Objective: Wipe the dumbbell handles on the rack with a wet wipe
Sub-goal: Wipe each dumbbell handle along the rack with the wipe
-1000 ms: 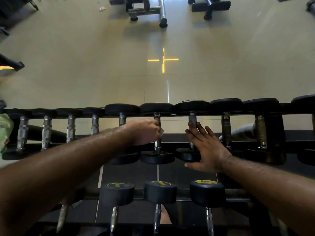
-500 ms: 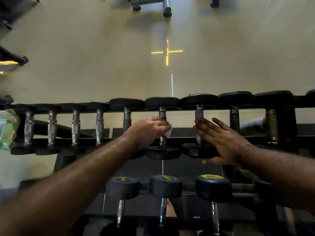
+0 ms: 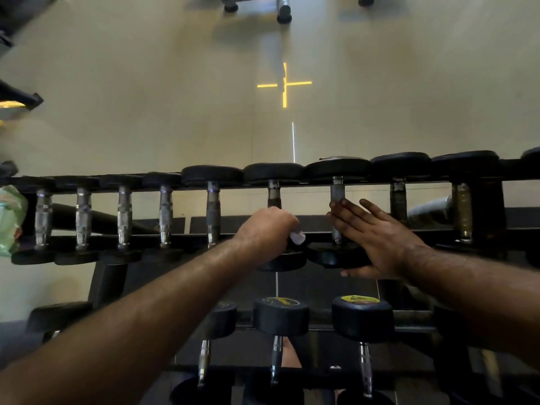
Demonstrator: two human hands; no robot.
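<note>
Several dumbbells with black heads and steel handles lie side by side on the top tier of a black rack. My left hand is curled round the near half of one middle handle, with a white wet wipe showing under the fingers. My right hand lies with straight fingers on the neighbouring dumbbell to the right, fingertips against its handle and palm over its near head.
A lower tier holds three dumbbells with yellow-marked heads. A green wipes packet sits at the rack's far left end. Beyond the rack is pale floor with a yellow cross and gym bench legs at the top.
My left hand has slid the wipe along the handle toward me, down to its near end. My right hand has stayed on the neighbouring dumbbell.
</note>
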